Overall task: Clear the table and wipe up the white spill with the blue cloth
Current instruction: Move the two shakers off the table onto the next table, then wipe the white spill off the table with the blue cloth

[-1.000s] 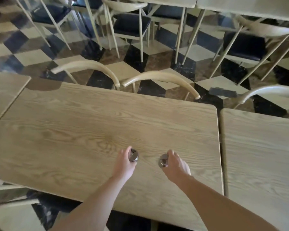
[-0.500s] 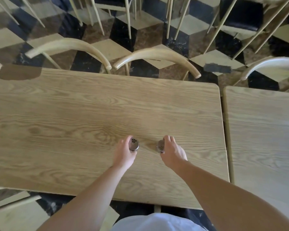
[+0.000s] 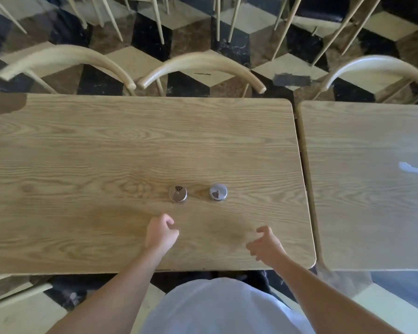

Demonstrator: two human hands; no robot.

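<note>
Two metal-capped shakers stand upright side by side on the wooden table (image 3: 106, 145): the left shaker (image 3: 177, 193) and the right shaker (image 3: 218, 192). My left hand (image 3: 161, 233) hovers just below the left shaker with its fingers curled and nothing in it. My right hand (image 3: 266, 244) is lower and to the right of the right shaker, fingers apart and empty. A white spill (image 3: 412, 169) lies on the neighbouring table (image 3: 362, 213) at the right edge. No blue cloth is in view.
Curved wooden chair backs (image 3: 198, 66) line the far side of both tables. A narrow gap separates the two tables. A chequered tile floor (image 3: 186, 32) with more chair legs lies beyond. Another chair part sits at the lower left.
Both hands have let go of the shakers and pulled back toward me. The shakers now stand free on the table. The camera has tilted further down.
</note>
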